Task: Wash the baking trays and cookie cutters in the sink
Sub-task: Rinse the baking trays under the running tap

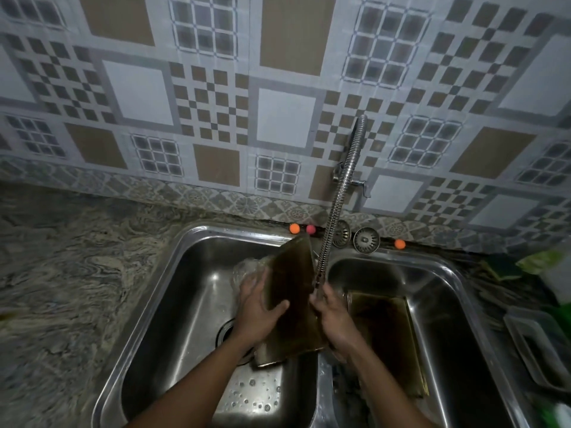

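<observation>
From the head camera I see a dark, browned rectangular metal baking tray (293, 273) stood up on its short edge over the left basin of the double stainless-steel sink (173, 273). It is tilted back toward the rear rim, probably so that water runs off its face into the drain. My left hand (259, 310) is clamped on the tray's left edge, thumb laid across the front and fingers behind, which steadies it. My right hand (333, 316) sits at the tray's right edge, right under the tip of the flexible ribbed chrome tap hose (340, 193). Whether it grips the tray or the hose nozzle I cannot tell, since the fingers are hidden. A second dark baking tray (389, 329) lies flat in the right basin, I judge waiting its turn. Two round metal drain strainers (366, 240) lean at the sink's back rim. I can make out no cookie cutters.
</observation>
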Tool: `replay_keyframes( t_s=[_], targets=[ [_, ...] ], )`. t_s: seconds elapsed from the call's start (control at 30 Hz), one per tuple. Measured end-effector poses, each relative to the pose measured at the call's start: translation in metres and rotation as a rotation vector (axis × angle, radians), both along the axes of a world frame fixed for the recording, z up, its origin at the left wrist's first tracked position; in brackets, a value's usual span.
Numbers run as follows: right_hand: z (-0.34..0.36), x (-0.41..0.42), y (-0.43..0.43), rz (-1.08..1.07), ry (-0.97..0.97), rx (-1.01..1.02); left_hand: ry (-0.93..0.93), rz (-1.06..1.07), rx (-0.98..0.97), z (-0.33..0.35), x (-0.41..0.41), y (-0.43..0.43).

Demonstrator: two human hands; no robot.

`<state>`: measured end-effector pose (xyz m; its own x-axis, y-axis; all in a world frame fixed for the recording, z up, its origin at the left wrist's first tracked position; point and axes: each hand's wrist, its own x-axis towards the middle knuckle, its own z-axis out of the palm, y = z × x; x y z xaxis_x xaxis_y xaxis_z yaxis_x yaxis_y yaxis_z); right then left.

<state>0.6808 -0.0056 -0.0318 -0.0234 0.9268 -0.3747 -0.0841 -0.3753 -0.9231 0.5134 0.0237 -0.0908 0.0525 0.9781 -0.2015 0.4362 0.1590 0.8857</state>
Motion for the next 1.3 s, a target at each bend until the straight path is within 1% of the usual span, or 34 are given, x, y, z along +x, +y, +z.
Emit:
replay_keyframes(
  t_s=[0.07,0.13,0.17,0.23,0.3,0.4,0.47,0.5,0.57,0.63,0.7,0.73,0.77,0.8,0.87,0.93,0.97,1.0,1.03,1.1,1.17,1.23,1.3],
  targets=[
    [-0.006,-0.015,0.001,0.079,-0.196,0.067,-0.211,-0.026,-0.035,0.012,0.005,-0.001],
    [-0.012,-0.028,0.001,0.204,-0.376,0.162,-0.330,-0.052,-0.067,0.025,0.009,-0.002],
    [-0.011,-0.036,0.001,0.255,-0.390,0.188,-0.346,-0.056,-0.063,0.030,0.009,-0.001],
    [-0.016,-0.049,0.002,0.327,-0.309,0.216,-0.371,-0.044,-0.031,0.033,0.006,0.000],
    [-0.022,-0.055,0.004,0.334,-0.246,0.232,-0.382,0.015,0.000,0.032,-0.002,0.002],
    [-0.028,-0.049,0.007,0.238,-0.255,0.240,-0.353,0.105,0.031,0.032,-0.016,0.004],
    [-0.033,-0.040,0.008,0.150,-0.283,0.215,-0.381,0.128,0.018,0.034,-0.021,0.005],
    [-0.035,-0.034,0.007,0.115,-0.348,0.213,-0.405,0.139,0.012,0.036,-0.023,0.006],
    [-0.040,-0.017,0.008,0.051,-0.597,0.267,-0.480,0.153,-0.037,0.038,-0.021,0.005],
    [-0.043,0.003,0.009,0.050,-0.812,0.319,-0.581,0.151,-0.126,0.036,-0.015,0.002],
    [-0.038,0.016,0.008,0.126,-1.070,0.285,-0.697,0.177,-0.232,0.026,-0.003,-0.004],
    [-0.034,0.019,0.006,0.206,-1.200,0.245,-0.755,0.194,-0.283,0.020,0.004,-0.007],
    [-0.027,0.018,0.003,0.312,-1.282,0.219,-0.804,0.206,-0.331,0.015,0.012,-0.009],
    [-0.019,0.014,-0.001,0.427,-1.294,0.222,-0.842,0.215,-0.373,0.012,0.020,-0.012],
    [-0.003,0.002,-0.015,0.640,-1.245,0.273,-0.887,0.240,-0.433,0.011,0.033,-0.016],
    [0.004,0.001,-0.027,0.753,-1.213,0.343,-0.926,0.267,-0.473,0.012,0.038,-0.019],
    [0.005,0.008,-0.029,0.758,-1.225,0.340,-0.959,0.274,-0.488,0.012,0.038,-0.019],
    [0.005,0.017,-0.027,0.737,-1.262,0.295,-0.997,0.281,-0.508,0.011,0.037,-0.019],
    [0.005,0.028,-0.020,0.699,-1.317,0.210,-1.028,0.287,-0.526,0.013,0.036,-0.019],
    [0.002,0.048,0.003,0.608,-1.377,0.015,-1.031,0.286,-0.560,0.014,0.034,-0.021],
    [-0.006,0.057,0.033,0.543,-1.428,-0.094,-1.023,0.245,-0.585,0.017,0.036,-0.027],
    [-0.013,0.049,0.056,0.566,-1.499,-0.097,-1.033,0.216,-0.597,0.019,0.039,-0.030],
    [-0.013,0.029,0.063,0.687,-1.439,0.003,-1.048,0.246,-0.591,0.020,0.037,-0.029]
  ],
)
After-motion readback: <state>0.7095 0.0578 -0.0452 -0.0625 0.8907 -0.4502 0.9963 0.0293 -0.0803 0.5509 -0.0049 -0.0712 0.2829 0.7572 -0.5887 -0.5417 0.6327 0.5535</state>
